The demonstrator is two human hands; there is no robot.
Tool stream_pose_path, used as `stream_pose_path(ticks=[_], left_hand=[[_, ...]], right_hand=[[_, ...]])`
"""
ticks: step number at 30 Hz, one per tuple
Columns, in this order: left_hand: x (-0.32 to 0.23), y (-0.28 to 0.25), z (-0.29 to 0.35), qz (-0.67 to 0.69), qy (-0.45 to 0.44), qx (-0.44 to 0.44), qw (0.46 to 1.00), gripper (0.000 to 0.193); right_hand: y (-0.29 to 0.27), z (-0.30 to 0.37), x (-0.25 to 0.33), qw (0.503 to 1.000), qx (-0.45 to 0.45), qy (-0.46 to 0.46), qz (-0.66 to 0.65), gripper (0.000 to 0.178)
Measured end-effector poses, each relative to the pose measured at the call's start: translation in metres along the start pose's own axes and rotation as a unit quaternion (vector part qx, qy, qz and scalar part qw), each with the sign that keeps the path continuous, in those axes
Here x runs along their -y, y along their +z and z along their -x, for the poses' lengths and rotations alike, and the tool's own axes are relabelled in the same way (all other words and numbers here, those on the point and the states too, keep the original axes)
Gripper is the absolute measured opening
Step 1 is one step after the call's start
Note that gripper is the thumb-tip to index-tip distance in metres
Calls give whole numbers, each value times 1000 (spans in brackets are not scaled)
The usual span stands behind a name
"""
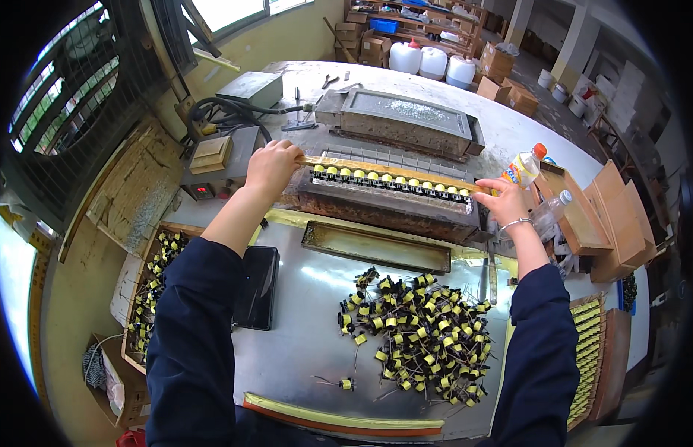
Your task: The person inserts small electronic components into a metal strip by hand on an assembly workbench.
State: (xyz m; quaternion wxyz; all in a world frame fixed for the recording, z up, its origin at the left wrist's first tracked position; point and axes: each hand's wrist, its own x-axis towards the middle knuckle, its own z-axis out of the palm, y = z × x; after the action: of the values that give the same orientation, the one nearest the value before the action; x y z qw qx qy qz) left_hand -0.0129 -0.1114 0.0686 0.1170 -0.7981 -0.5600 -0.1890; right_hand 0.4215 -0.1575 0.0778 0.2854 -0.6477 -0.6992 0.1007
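My left hand (pixel 274 167) and my right hand (pixel 504 197) pinch the two ends of a long, narrow wooden strip (pixel 406 171). Along it runs a row of small coils (pixel 387 179) wrapped in yellow tape, with black bobbin ends. The strip is level, above a long, dark-sided heated trough (pixel 384 211); whether the coils touch what is inside cannot be made out. Just nearer to me lies a shallow rectangular metal tray (pixel 376 248) with a brownish film in it. A heap of loose yellow-and-black coils (pixel 417 335) with wire leads covers the metal work surface (pixel 294 357).
Behind the trough stands another long metal box (pixel 406 119) with whitish bits on top. Plastic bottles (pixel 524 165) and an open cardboard box (pixel 618 216) sit at right. A black tablet-like case (pixel 257 287) lies near my left forearm. More coils fill a wooden tray (pixel 160 276) at left.
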Motion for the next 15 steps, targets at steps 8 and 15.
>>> stream_pose_path(ticks=[8,15], left_hand=[[-4,0,-2,2,7,-7,1000,17],[-1,-3,-5,109,-20,-37,993,21]], right_hand=[[-13,7,15,999,-5,46,-18,32],[-22,3,17,984,15,121,-131,31]])
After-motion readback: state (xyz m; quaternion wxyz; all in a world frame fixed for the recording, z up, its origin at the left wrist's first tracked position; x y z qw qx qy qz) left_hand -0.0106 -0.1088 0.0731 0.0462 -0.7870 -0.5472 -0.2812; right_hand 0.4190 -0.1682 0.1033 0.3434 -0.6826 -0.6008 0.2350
